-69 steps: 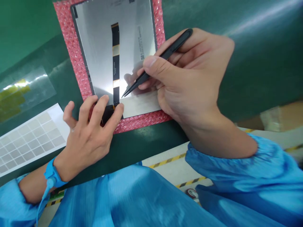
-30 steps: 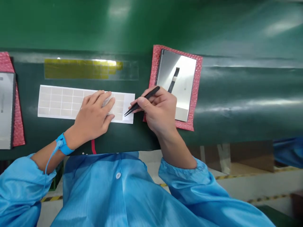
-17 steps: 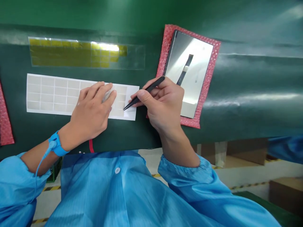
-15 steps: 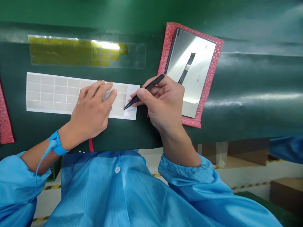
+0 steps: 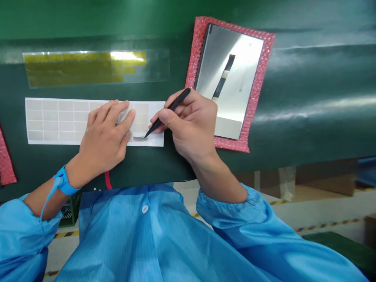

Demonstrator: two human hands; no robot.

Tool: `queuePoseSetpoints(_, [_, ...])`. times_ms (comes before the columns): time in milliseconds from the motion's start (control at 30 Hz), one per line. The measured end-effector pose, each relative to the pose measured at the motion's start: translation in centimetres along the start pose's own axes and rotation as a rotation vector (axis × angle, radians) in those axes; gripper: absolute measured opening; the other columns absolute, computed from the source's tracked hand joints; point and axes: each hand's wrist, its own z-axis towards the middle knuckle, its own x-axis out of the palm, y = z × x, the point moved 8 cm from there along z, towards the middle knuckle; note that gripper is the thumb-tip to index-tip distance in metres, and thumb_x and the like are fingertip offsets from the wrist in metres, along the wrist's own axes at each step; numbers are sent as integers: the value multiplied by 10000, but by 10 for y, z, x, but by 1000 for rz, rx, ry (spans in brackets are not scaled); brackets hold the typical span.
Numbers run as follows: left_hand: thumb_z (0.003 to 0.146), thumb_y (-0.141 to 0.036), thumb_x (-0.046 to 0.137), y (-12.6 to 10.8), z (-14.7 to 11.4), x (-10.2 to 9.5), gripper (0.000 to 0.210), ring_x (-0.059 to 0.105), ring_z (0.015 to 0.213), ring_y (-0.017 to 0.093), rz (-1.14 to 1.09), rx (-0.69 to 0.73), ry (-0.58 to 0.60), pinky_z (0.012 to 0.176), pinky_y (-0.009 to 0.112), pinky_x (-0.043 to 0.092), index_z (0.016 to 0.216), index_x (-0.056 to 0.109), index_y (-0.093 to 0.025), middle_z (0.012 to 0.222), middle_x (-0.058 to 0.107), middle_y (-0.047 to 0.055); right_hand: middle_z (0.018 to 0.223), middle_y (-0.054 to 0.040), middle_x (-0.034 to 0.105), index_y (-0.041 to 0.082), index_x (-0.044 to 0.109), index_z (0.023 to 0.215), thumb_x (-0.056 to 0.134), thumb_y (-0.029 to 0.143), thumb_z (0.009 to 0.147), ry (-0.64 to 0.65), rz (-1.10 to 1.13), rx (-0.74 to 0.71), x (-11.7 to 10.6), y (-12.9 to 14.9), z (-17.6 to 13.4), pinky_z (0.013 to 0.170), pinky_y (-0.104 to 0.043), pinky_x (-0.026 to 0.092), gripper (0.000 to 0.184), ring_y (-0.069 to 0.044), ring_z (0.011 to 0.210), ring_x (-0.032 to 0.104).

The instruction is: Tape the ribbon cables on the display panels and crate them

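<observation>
The fingers of the right hand (image 5: 190,125) pinch a pair of black tweezers (image 5: 166,113) like a pen, thumb and forefinger closed on the shaft, and the tip rests on a grey label in the bottom row near the right end of the white label sheet (image 5: 53,121). The fingers of the left hand (image 5: 104,139) lie flat and slightly spread on the same sheet, just left of the tweezer tip, pressing it down and gripping nothing; a blue wrist strap (image 5: 61,183) with a coiled cord circles that wrist. The sheet lies lengthwise on the dark green tabletop (image 5: 308,78), its grid of pale grey labels running out to the left. Just behind it, parallel and apart, lies a clear strip (image 5: 88,68) bearing yellow patches. To the right of the sheet, partly behind the right hand, a silver panel (image 5: 237,74) with a black flex cable (image 5: 223,76) down its middle sits tilted on a pink bubble-wrap pad (image 5: 258,98). The edge of another pink pad (image 5: 6,164) shows at the far left. Blue sleeves and a blue smock fill the near edge of the view
</observation>
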Motion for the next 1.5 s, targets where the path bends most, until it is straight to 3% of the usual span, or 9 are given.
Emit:
queuePoseSetpoints(133, [1065,-247,472,3,-1,-6,408,465,1508,379,21,29,-31,1180,573,403,1444,611,-190,1578,560,166,726,41,707,277,620,885,952,622,741,-69,34,-52,-26,19,4,477,-230,593,500,-156,588,716])
queuePoseSetpoints(300, [1012,-203,596,-1,2,-20,356,567,1426,393,43,87,-175,1109,609,467,1362,634,-251,1496,622,173,704,17,725,270,649,788,979,515,723,-265,-28,-176,-118,52,24,423,-220,561,417,-139,517,668])
queuePoseSetpoints(400, [952,-135,675,-28,9,-28,357,636,1333,397,31,149,-257,1049,603,510,1294,658,-236,1411,676,176,640,-15,705,231,667,719,996,469,682,-302,-72,-159,-161,53,33,358,-202,508,409,-125,442,613])
queuePoseSetpoints(467, [929,-103,698,-56,19,-28,338,672,1258,391,-14,211,-259,1005,581,539,1256,675,-188,1340,712,186,637,-20,705,216,678,740,988,493,690,-272,-94,-100,-172,47,34,350,-206,510,419,-130,435,611])
queuePoseSetpoints(600, [961,-101,666,-103,47,-14,276,687,1193,364,-68,316,-227,948,528,566,1235,699,-106,1268,745,207,690,-5,727,220,693,794,951,470,784,-229,-111,-5,-168,39,25,389,-208,547,359,-134,478,650])
queuePoseSetpoints(700, [1001,-111,615,-117,64,4,251,677,1216,339,-45,350,-186,950,502,556,1228,721,-119,1280,753,181,696,-1,730,217,700,798,936,409,832,-259,-103,-8,-163,42,18,402,-193,553,305,-131,485,667])
queuePoseSetpoints(833, [1007,-126,621,-119,71,17,232,688,1171,331,0,359,-137,923,491,546,1204,744,-118,1277,762,165,660,-17,741,195,706,780,959,365,804,-285,-62,-39,-157,46,16,387,-179,557,306,-152,466,686])
queuePoseSetpoints(1100, [962,-112,697,-122,69,11,212,726,1137,346,-1,364,-148,942,529,582,1167,749,-95,1260,779,183,630,7,734,199,692,808,904,192,845,-289,-64,-33,-149,41,15,391,-177,572,215,-175,506,727])
queuePoseSetpoints(1500, [955,-122,703,-121,69,13,246,734,1144,340,-12,353,-115,1009,568,595,1199,739,-113,1294,773,165,682,17,759,201,699,828,811,93,886,-317,-142,-10,-149,40,12,432,-198,597,166,-162,544,729])
